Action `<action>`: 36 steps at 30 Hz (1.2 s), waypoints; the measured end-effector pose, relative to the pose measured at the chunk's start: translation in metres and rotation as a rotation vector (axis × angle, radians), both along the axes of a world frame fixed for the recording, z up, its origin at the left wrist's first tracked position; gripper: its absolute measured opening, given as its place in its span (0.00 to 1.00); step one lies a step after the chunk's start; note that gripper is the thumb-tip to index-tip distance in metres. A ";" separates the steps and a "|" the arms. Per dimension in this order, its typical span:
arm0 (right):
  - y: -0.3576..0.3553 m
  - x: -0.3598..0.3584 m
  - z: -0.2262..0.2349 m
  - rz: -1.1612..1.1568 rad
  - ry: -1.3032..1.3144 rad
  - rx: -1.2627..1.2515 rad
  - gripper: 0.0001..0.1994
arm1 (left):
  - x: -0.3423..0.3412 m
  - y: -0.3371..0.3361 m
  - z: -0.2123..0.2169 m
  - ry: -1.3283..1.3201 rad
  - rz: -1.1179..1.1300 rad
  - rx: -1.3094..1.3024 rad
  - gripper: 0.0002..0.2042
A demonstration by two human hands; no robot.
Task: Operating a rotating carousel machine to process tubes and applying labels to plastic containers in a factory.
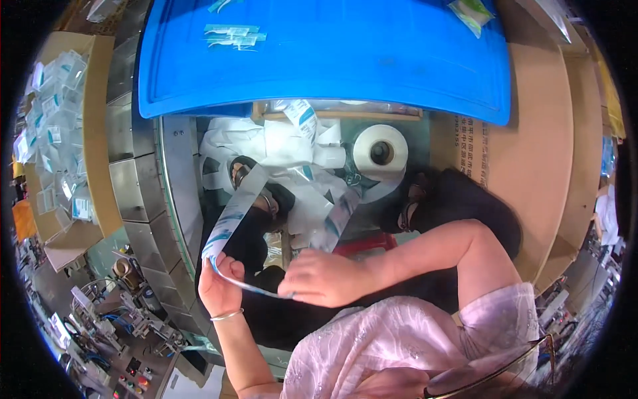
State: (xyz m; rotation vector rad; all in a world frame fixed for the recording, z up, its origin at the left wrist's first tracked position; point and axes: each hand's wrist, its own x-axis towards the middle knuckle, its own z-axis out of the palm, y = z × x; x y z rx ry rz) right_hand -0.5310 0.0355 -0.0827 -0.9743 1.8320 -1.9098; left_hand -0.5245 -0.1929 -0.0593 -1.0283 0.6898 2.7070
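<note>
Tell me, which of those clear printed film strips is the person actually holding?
The left strip, running from the rolls down to the left hand; both hands pinch its end. The right strip hangs free behind the right hand.

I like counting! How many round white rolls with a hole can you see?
1: the white roll sits under the blue tray, above the right hand. Others may be hidden.

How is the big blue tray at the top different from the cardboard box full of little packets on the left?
The blue tray is smooth bright plastic; the cardboard box is dull brown card. The tray is much wider than the box. The tray holds only a few packets on a mostly bare surface, while the box is heaped with clear packets. Both hold small packets with blue-green print.
</note>
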 end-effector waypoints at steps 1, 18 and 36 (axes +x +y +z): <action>-0.003 0.008 0.010 0.018 0.005 -0.041 0.11 | 0.006 -0.003 0.002 0.009 0.000 -0.003 0.06; 0.031 0.025 0.058 -0.308 0.088 0.181 0.09 | -0.022 -0.017 0.073 0.673 0.056 0.253 0.37; 0.049 -0.019 0.056 0.181 -0.913 -0.134 0.23 | -0.077 0.098 0.172 0.750 -0.393 -1.162 0.17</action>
